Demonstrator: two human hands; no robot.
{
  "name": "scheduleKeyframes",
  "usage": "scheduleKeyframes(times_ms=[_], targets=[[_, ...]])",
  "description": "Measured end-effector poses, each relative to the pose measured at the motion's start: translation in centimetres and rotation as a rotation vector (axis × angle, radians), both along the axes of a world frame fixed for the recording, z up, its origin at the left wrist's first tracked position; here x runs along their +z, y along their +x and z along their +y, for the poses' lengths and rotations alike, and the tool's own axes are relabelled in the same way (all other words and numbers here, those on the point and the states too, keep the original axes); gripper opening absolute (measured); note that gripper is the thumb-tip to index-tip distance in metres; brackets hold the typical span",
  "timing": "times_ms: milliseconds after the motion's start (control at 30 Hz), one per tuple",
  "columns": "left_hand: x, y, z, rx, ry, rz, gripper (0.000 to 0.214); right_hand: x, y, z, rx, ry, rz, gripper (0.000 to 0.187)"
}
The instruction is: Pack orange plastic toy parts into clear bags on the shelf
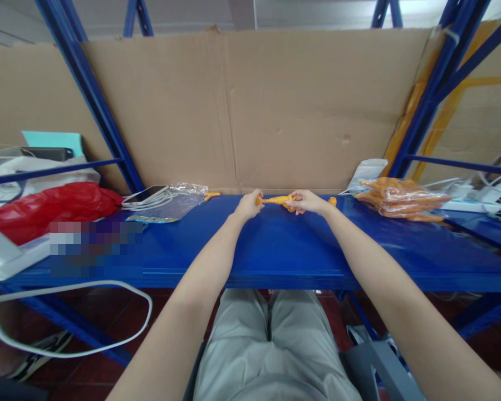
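Both my arms reach out over a blue shelf board (pixel 275 250). My left hand (pixel 247 205) is closed on one end of a small orange plastic piece (pixel 276 199). My right hand (pixel 307 201) pinches its other end, fingers curled round it. The piece lies level between the two hands, just above the shelf near the cardboard back wall. Another small orange bit (pixel 332 201) lies just right of my right hand, and one more orange bit (pixel 211 195) lies to the left.
A pile of bagged orange parts (pixel 401 198) lies at the right, a white pouch (pixel 367 170) behind it. At the left lie a phone (pixel 145 194) with a white cable, a clear plastic bag (pixel 173 205) and a red bag (pixel 45 207). Cardboard (pixel 275 106) backs the shelf.
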State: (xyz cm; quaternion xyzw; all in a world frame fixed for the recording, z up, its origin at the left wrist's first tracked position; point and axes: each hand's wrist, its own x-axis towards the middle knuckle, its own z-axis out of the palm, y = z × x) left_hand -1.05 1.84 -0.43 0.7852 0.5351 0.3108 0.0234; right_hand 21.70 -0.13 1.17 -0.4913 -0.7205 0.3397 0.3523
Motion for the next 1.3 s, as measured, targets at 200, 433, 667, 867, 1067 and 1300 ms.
scheduleKeyframes(times_ms=[200,433,667,867,1067,1300], targets=[[0.1,0.1,-0.1,0.013,-0.013,-0.015,0.027,-0.3,0.2,0.6,0.023,0.053,0.029,0.023],[0.2,0.1,-0.2,-0.005,-0.018,-0.063,0.025,-0.3,0.2,0.9,0.035,0.105,0.044,0.028],[0.5,0.1,-0.3,-0.047,0.016,-0.069,0.023,0.6,-0.7,-0.1,-0.120,0.027,-0.026,0.051],[0.3,0.1,-0.1,-0.052,0.045,-0.042,0.023,0.7,-1.1,-0.6,-0.192,-0.033,-0.092,0.060],[0.3,0.1,-0.2,-0.046,0.022,-0.073,0.023,0.6,-1.0,-0.6,-0.148,-0.053,-0.076,0.054],[0.3,0.0,-0.2,-0.046,0.007,-0.117,0.023,0.5,-0.3,-0.8,-0.005,-0.095,0.069,0.022]])
